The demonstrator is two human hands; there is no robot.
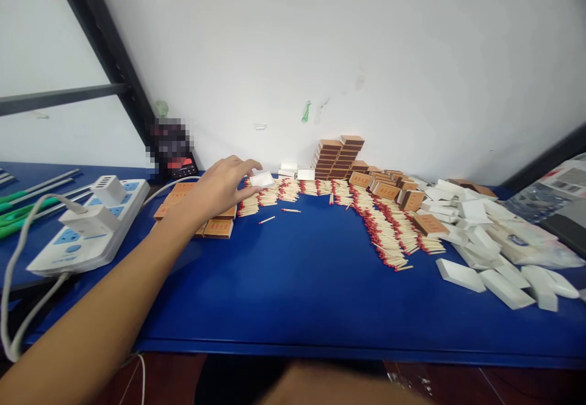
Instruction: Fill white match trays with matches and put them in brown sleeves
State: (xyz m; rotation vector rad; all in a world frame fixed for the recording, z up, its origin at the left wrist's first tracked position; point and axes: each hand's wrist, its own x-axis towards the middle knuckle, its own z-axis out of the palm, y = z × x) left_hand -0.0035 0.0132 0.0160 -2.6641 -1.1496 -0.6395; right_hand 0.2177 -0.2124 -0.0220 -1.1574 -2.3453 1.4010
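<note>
My left hand (224, 186) reaches over the table to the row of matches near the wall. Its thumb and index finger close around the ends of a small white inner matchbox tray (262, 180). Below and beside this tray lie red-tipped matches (288, 189) in bundles. Two loose matches (291, 210) lie in front of the row. Under and behind my left wrist are brown matchboxes (218, 229) with red print, partly hidden by the hand. My right hand is out of view; a blurred patch of skin shows at the bottom edge.
Brown matchboxes (339, 156) stand stacked against the wall. More matches (389, 234) spread at right, beside a heap of white trays (476, 228). A white power strip (98, 234) with plugs and cables lies at left, near a black device (183, 166). The blue table (293, 283) ends in front.
</note>
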